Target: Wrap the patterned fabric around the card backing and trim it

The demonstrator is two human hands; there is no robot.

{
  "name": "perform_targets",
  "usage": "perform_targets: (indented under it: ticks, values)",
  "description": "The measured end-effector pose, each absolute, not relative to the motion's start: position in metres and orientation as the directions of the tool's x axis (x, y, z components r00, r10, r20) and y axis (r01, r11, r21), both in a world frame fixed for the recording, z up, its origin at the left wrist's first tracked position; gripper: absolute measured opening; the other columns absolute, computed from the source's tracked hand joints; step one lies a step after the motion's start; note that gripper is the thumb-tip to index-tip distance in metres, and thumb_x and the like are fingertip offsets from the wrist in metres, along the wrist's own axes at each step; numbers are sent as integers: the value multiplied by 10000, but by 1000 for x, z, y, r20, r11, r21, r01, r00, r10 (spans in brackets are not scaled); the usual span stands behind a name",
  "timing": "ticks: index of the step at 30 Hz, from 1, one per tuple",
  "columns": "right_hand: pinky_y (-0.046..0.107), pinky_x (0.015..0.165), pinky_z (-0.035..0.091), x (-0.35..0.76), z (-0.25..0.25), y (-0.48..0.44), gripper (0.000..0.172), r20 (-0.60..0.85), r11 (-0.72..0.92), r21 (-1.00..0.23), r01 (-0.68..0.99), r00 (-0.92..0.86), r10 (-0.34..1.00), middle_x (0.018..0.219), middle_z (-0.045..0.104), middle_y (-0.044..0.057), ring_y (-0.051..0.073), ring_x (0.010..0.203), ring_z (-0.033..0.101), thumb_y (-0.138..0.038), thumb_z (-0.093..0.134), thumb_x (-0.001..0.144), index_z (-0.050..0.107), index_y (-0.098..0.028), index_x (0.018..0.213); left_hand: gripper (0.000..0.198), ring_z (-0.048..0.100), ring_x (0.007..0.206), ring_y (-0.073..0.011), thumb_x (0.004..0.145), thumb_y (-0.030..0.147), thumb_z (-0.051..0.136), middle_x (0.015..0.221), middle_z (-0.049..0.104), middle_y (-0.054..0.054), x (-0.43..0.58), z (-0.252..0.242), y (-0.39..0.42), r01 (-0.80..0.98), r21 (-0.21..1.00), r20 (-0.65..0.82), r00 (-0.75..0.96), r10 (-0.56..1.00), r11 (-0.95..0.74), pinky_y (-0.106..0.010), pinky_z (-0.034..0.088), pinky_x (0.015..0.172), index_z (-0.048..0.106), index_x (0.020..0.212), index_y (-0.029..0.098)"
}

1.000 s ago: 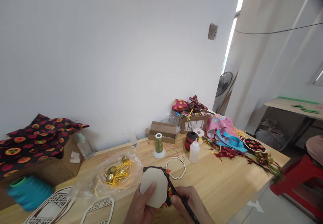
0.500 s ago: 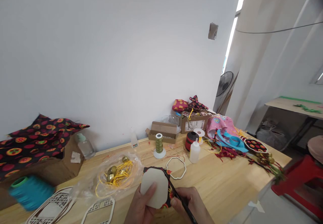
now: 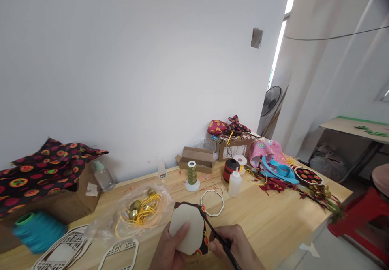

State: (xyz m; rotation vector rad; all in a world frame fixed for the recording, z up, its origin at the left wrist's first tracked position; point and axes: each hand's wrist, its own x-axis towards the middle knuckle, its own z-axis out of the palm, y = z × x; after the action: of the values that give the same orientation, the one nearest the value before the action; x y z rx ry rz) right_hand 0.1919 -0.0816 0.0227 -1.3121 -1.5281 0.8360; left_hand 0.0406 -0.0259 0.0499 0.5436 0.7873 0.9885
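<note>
My left hand (image 3: 173,245) grips a pale rounded-square card (image 3: 187,231), thumb flat on its face. Behind the card is dark flower-patterned fabric (image 3: 203,247), whose edge sticks out along the top and right. Between the fingers of my right hand (image 3: 231,243) is a slim black tapered tool (image 3: 223,243); I cannot tell whether it is a brush or tweezers. Its narrow end lies at the right edge of the fabric. Just beyond the card, a white scalloped ring frame (image 3: 223,205) rests on the wooden table (image 3: 267,221).
Lattice frames (image 3: 135,253), a teal thread cone (image 3: 39,231) and a plastic bag (image 3: 165,199) with gold bells are on the left. Behind stand an olive thread spool (image 3: 192,174) and a white squeeze bottle (image 3: 234,184). Blue ribbon (image 3: 281,170) lies to the right.
My right hand and the black tool have shifted slightly right and down. The card and fabric are nearly where they were, still in my left hand.
</note>
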Motion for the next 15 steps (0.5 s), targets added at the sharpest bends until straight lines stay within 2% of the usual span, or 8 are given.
perform_targets:
  ticks: [3, 7, 11, 15]
  values:
    - [193, 398, 158, 198, 27, -85, 368, 178, 188, -923, 336, -59, 982, 500, 286, -63, 63, 458, 255, -450, 491, 776, 576, -112, 659, 656, 653, 619, -213, 547, 174, 753, 704, 714, -64, 41, 48, -26, -507, 732, -335, 315, 888, 456, -267, 518, 513, 471, 1138, 132]
    - [194, 430, 236, 206, 22, -87, 514, 156, 175, -937, 302, -87, 984, 567, 344, -44, 85, 497, 305, -590, 443, 747, 588, -106, 843, 585, 650, 612, -204, 533, 196, 763, 702, 716, -61, 39, 45, -25, -490, 742, -332, 324, 886, 458, -261, 512, 519, 528, 1064, 127]
    - [215, 483, 314, 212, 8, -85, 656, 150, 171, -936, 306, -91, 985, 617, 405, -15, 118, 555, 356, -716, 411, 665, 587, -120, 877, 415, 645, 601, -195, 520, 209, 772, 688, 714, -67, 37, 44, -23, -483, 735, -327, 362, 873, 476, -257, 510, 520, 598, 884, 113]
    - [233, 528, 342, 215, 10, -89, 649, 139, 165, -935, 314, -103, 985, 645, 419, -2, 132, 586, 370, -704, 382, 698, 578, -127, 921, 391, 636, 585, -177, 514, 206, 777, 678, 711, -58, 36, 45, -23, -476, 733, -336, 367, 867, 486, -252, 505, 511, 607, 855, 120]
